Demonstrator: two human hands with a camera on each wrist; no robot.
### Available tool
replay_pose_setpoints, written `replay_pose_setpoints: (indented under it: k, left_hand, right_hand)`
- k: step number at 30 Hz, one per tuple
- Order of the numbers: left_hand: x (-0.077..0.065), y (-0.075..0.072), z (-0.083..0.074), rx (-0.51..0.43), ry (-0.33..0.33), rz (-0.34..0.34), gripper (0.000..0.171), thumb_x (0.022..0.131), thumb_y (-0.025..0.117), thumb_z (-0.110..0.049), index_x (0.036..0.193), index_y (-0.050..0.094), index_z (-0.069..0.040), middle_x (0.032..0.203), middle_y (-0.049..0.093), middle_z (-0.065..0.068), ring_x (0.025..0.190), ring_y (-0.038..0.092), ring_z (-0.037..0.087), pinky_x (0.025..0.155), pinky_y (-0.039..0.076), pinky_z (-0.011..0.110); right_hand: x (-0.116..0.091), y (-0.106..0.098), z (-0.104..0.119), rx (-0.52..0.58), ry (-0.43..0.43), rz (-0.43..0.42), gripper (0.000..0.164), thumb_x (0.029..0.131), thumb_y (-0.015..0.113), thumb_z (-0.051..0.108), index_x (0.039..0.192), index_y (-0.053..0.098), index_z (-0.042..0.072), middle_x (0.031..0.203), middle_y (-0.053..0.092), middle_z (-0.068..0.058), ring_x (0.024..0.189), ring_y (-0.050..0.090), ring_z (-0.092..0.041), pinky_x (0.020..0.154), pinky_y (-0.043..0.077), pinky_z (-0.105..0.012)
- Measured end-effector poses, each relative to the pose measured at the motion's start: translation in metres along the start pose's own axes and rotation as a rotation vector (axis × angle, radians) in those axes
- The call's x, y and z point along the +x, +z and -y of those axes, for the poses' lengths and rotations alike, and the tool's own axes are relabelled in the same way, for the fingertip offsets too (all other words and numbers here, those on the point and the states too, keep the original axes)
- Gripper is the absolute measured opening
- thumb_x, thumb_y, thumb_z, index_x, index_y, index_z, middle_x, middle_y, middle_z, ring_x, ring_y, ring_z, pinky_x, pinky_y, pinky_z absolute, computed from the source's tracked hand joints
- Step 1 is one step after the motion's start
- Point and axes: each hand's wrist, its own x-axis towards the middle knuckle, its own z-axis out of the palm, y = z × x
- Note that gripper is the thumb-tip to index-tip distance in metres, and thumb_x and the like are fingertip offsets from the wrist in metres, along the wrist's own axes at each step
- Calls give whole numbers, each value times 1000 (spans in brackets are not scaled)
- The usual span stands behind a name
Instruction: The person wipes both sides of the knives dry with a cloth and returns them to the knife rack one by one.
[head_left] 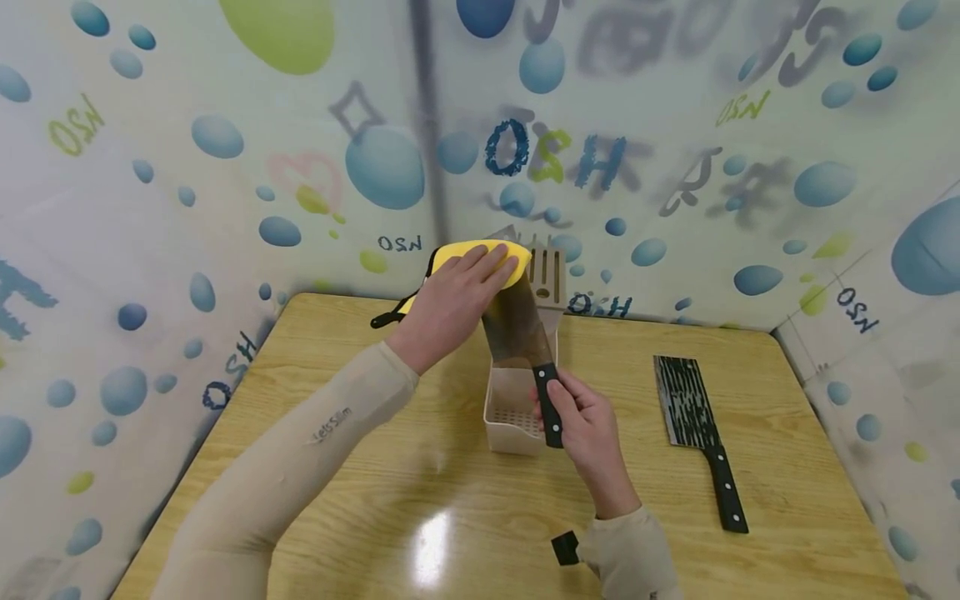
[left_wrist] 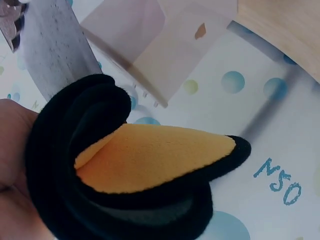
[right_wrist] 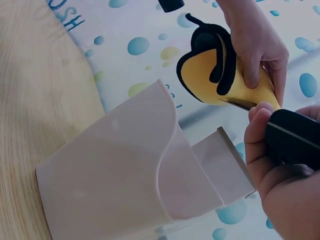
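My right hand [head_left: 588, 425] grips the black riveted handle of a cleaver [head_left: 517, 321], whose wide steel blade points up and away. My left hand [head_left: 461, 300] holds a yellow cloth with black edging [head_left: 480, 250] folded over the far end of that blade. In the right wrist view, the left thumb presses the cloth [right_wrist: 260, 95] from one side and fingers lie on the other. The cloth's loose end [left_wrist: 165, 155] hangs in black-edged folds in the left wrist view. Below the blade stands a beige knife holder [head_left: 513, 437], partly hidden by the cleaver and right hand.
A second cleaver [head_left: 686, 408] with a black-streaked blade lies on the wooden table [head_left: 360, 508] at the right. A slotted beige panel [head_left: 551, 279] rises at the back of the holder. Patterned fabric walls [head_left: 285, 158] enclose the table.
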Motion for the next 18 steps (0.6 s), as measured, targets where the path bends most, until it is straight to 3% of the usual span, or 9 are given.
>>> replay_pose_setpoints:
  k: [6,13,18]
  left_hand:
    - [6,1,6,9,-10,4,51,103,58,-1,153,49,-5,156,50,14,138,52,33,109,51,44]
    - [13,3,13,5,-32,-6,49,104,57,0,152,50,-5,155,51,15,137,53,33,108,51,43]
    - [14,2,14,-5,-48,10,50,104,57,-1,153,50,-5,155,51,14,137,52,33,108,51,43]
  right_hand:
    - [-2,0,0,-23,-6,6,33,110,50,15,136,63,-1,106,66,-24,82,65,-18,74,63,-28]
    - [-3,-2,-2,-18,-11,13,32,110,50,15,134,64,-2,108,64,-31,82,66,-22,73,63,-32]
    - [-3,0,-2,-8,-8,9,33,110,50,16,135,64,-1,108,66,-30,82,66,-22,74,63,-31]
